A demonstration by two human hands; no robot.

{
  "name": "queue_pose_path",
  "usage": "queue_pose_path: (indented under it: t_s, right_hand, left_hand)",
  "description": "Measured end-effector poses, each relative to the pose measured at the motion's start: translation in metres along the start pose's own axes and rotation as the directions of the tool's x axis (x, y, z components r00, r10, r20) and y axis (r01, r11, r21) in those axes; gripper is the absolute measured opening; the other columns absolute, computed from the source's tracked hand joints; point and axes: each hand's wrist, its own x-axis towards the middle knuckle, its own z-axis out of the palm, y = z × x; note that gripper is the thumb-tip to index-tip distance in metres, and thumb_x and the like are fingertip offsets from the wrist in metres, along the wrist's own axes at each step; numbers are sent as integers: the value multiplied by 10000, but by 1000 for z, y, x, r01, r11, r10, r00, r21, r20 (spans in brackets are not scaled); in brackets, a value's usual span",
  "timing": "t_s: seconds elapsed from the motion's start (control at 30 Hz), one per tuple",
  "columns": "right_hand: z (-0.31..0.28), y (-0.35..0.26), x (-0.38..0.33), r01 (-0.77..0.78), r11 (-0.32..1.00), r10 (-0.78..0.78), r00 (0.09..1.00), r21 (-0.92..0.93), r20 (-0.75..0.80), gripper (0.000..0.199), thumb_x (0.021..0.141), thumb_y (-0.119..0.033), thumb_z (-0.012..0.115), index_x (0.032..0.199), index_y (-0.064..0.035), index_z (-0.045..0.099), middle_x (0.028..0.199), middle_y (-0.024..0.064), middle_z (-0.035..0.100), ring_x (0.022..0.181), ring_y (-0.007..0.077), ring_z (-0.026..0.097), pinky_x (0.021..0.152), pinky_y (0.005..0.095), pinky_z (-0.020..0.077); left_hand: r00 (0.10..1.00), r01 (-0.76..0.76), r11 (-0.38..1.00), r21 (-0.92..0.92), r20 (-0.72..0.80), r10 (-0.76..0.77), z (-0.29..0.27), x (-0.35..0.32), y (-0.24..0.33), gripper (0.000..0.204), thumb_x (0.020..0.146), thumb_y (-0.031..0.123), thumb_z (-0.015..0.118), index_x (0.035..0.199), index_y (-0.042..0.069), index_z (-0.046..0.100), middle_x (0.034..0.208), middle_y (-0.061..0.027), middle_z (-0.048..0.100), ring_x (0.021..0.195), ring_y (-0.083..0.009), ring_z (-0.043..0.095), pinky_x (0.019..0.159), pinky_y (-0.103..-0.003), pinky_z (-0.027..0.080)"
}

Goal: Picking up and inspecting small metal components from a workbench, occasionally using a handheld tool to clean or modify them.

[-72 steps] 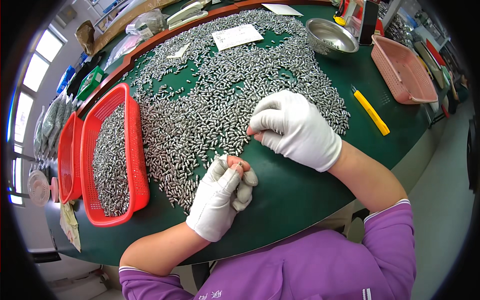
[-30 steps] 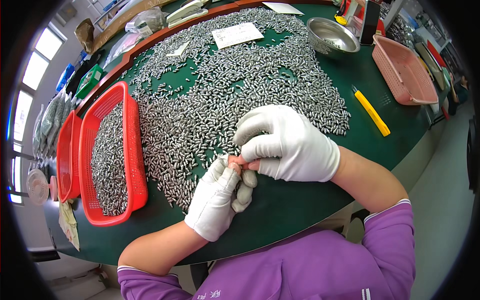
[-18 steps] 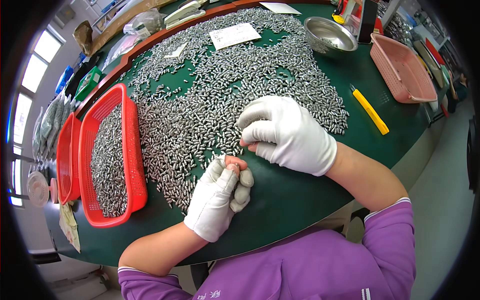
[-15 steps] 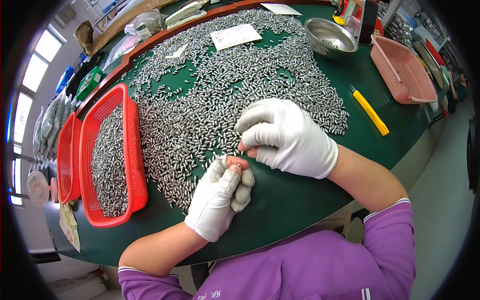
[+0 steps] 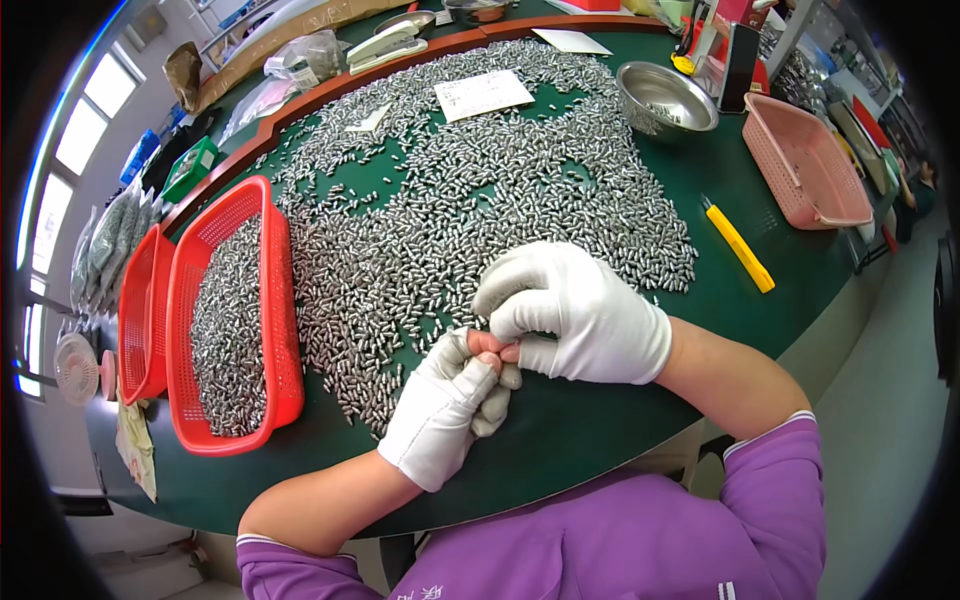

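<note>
Both my hands wear white gloves with bare thumb and finger tips, and they meet over the near edge of a spread of small silver metal parts [image 5: 440,230]. My left hand [image 5: 435,410] is closed, thumb against forefinger, with the other fingers curled under. My right hand [image 5: 590,320] comes from the right in a pinch, its fingertips touching those of the left. Whatever lies between the fingertips is hidden. Left of the hands, a red plastic basket [image 5: 284,335] holds a heap of the same silver parts.
The green table [image 5: 560,430] curves around me. Another red basket [image 5: 143,320] stands at the far left. To the right lie a yellow utility knife [image 5: 738,248], a steel bowl [image 5: 690,92] and a pink basket [image 5: 810,185]. A paper slip [image 5: 484,95] rests on the parts.
My right hand has come down so its fingertips now meet the left's, covering the small spot of metal seen there before. The whole view has shifted slightly.
</note>
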Motion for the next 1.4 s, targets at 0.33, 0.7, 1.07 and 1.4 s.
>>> queue_pose_path:
  t_s: [0.33,0.7,1.07,1.4]
  right_hand:
    - [-1,-1,1,13,999,-13,1000,-29,1,165,664,-75,765,794,-47,667,879,88,653,791,292,636,688,385,523]
    - [-1,1,3,83,996,-84,996,-43,-16,192,680,-48,754,840,-35,649,823,106,627,732,315,632,624,399,516]
    - [-10,-7,-2,-3,991,0,1000,-135,-22,142,712,-105,748,837,-65,693,902,84,661,826,287,638,743,388,523]
    - [-15,3,-3,-91,975,52,981,-204,-188,152,741,-35,727,888,-55,695,873,79,665,776,272,634,716,354,523]
  left_hand:
    - [1000,2,1000,10,-12,-2,1,1,1,123,984,229,567,1035,119,544,860,-1,570,601,-52,433,510,-181,327]
    - [1000,-7,999,-43,-29,5,2,2,3,131,1003,237,527,1012,109,552,829,4,559,588,-57,415,532,-187,339]
    - [1000,-20,998,-53,22,22,6,0,1,105,1020,227,483,1048,130,510,784,10,481,515,-64,288,491,-216,260]
    - [655,-495,704,509,-315,687,9,-12,57,100,1002,237,503,952,159,541,731,46,498,527,-44,380,452,-193,283]
